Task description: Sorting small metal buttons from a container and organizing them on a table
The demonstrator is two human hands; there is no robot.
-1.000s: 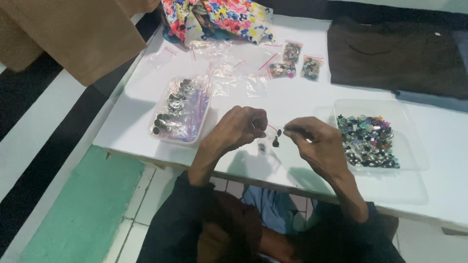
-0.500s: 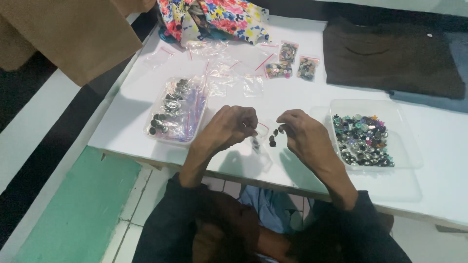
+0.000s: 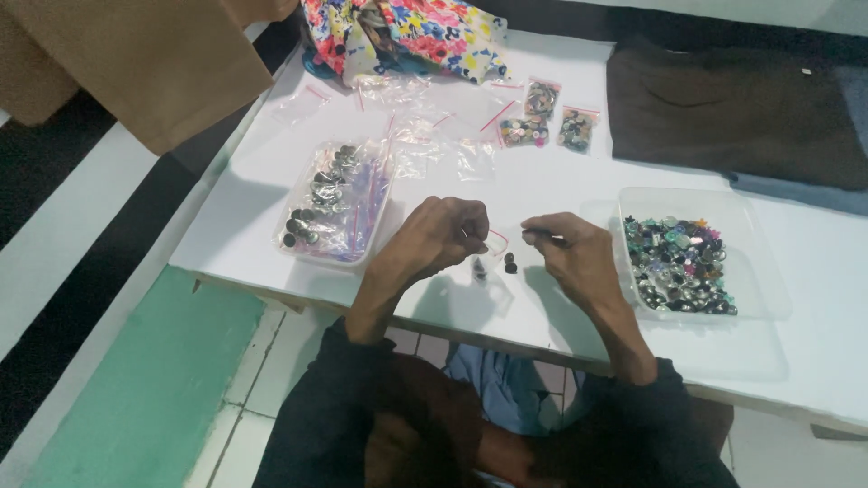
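My left hand (image 3: 440, 237) is closed on the mouth of a small clear zip bag (image 3: 488, 271) with a red strip, which hangs down to the white table (image 3: 561, 190). Dark buttons (image 3: 479, 268) show inside the bag. One dark button (image 3: 510, 267) lies on the table just beside it. My right hand (image 3: 570, 251) hovers a little to the right, its thumb and forefinger pinched together near the bag's mouth; what they pinch is too small to tell.
A clear tray (image 3: 750, 271) of mixed coloured buttons sits right of my right hand. A clear tray (image 3: 298, 203) of filled bags lies to the left. Empty and filled small bags (image 3: 542, 117), floral cloth (image 3: 407, 32) and dark folded cloth (image 3: 732, 108) lie at the back.
My hands have drawn slightly apart, the right one moving right from the bag's mouth. A dark button now lies on the table beside the bag.
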